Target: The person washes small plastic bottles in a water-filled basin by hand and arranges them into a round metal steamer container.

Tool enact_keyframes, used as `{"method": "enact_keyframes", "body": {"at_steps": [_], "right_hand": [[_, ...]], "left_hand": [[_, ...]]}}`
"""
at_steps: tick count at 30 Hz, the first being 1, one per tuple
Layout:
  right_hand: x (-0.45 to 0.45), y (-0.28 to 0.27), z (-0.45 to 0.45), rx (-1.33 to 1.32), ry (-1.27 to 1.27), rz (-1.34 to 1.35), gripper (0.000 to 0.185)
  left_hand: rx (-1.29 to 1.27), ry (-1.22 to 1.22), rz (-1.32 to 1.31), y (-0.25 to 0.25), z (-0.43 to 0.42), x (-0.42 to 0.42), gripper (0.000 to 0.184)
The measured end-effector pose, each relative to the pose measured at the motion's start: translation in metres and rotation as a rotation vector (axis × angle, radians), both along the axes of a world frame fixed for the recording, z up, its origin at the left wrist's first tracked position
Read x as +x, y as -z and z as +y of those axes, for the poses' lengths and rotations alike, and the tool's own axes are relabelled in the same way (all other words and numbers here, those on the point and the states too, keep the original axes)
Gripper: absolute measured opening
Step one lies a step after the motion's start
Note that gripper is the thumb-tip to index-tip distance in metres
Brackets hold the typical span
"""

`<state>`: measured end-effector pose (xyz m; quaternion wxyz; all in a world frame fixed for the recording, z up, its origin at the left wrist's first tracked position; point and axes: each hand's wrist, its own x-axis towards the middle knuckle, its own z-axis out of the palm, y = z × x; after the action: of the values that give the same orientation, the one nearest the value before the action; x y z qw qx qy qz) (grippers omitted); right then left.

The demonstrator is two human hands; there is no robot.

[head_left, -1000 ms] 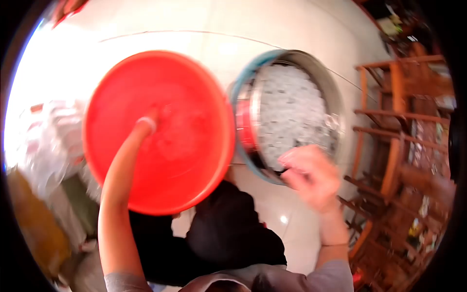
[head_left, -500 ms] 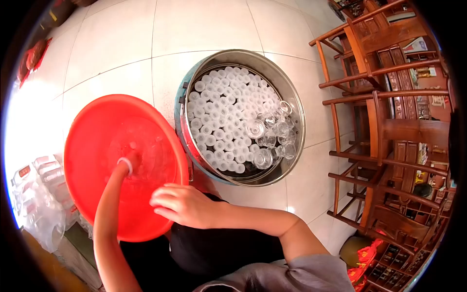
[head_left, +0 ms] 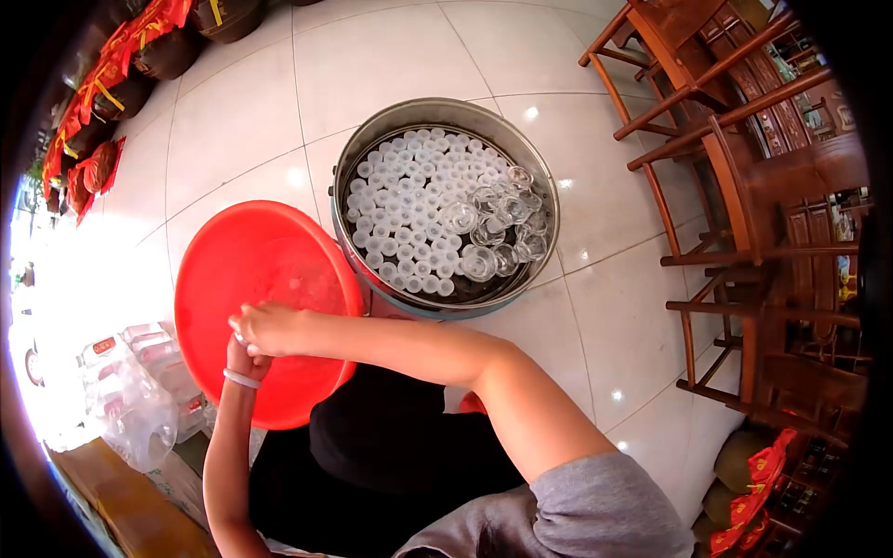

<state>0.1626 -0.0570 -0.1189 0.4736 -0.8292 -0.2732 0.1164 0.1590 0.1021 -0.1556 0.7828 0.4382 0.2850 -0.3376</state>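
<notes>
My left hand, with a white band on its wrist, is raised over the near part of a red basin. My right hand meets it there, its curled fingers crossing in front and partly covering the left fingers. A small pale bit shows between them, too little to name. Water seems to lie in the basin. Beside it stands a round metal-rimmed tub, holding many small frosted cups in a packed layer. Clear glass cups are heaped at its right side.
Wooden chairs line the right side. Plastic-wrapped packs lie at the left, near a cardboard piece. Dark jars with red cloth stand at the upper left. The floor is pale tile.
My left hand has come up out of the basin. My right hand has moved left to meet it, and its fingers have closed. The view has shifted.
</notes>
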Motion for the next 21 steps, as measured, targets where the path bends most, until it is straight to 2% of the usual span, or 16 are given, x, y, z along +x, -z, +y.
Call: {"method": "enact_keyframes", "body": {"at_steps": [1,2,4,5,6,7,9,10,12,14,16,17,19,20,21], "right_hand": [[0.003,-0.007,0.006,-0.033,0.013,-0.114,0.039],[0.006,-0.018,0.009,-0.065,0.025,-0.227,0.039],[0.009,-0.042,0.002,-0.038,0.096,-0.268,0.034],[0.015,-0.046,-0.005,0.224,0.049,-0.091,0.031],[0.018,-0.050,-0.015,0.479,0.004,0.091,0.027],[0.020,-0.046,-0.030,0.504,-0.105,0.386,0.022],[-0.003,0.091,-0.002,-0.250,0.143,-0.692,0.030],[-0.008,0.080,-0.001,-0.241,0.155,-0.685,0.030],[-0.017,0.026,-0.034,-0.264,0.202,-0.260,0.035],[-0.023,-0.034,-0.073,-0.113,0.213,-0.143,0.042],[-0.024,-0.074,-0.126,0.099,0.343,-0.105,0.046],[-0.023,-0.082,-0.157,0.183,0.442,-0.008,0.049],[-0.009,-0.091,-0.228,-0.022,0.605,-0.124,0.047],[-0.005,-0.096,-0.265,-0.078,0.627,-0.058,0.048],[0.001,-0.076,-0.305,-0.196,0.663,-0.113,0.047]], "left_hand": [[-0.146,0.019,-0.101,0.007,0.009,0.002,0.027],[-0.140,0.020,-0.108,-0.003,0.002,0.002,0.027],[0.081,-0.218,-0.118,-0.032,-0.029,0.002,0.029],[0.196,-0.332,-0.126,-0.044,-0.042,0.002,0.031],[0.263,-0.192,-0.081,-0.020,-0.018,0.008,0.029],[0.335,-0.024,-0.023,0.013,0.016,0.014,0.027],[0.379,0.157,-0.017,0.043,0.040,0.008,0.024],[0.392,0.166,-0.012,0.035,0.040,0.003,0.024],[0.528,0.349,-0.101,0.039,0.031,-0.003,0.022],[0.622,0.450,-0.109,0.048,0.035,-0.005,0.023],[0.767,0.507,-0.183,0.053,0.032,-0.003,0.022],[0.761,0.497,-0.182,0.055,0.031,-0.003,0.022],[0.823,0.547,-0.205,0.062,0.028,-0.007,0.021],[0.813,0.542,-0.200,0.064,0.027,-0.008,0.021],[0.817,0.578,-0.224,0.065,0.026,-0.008,0.021]]}}
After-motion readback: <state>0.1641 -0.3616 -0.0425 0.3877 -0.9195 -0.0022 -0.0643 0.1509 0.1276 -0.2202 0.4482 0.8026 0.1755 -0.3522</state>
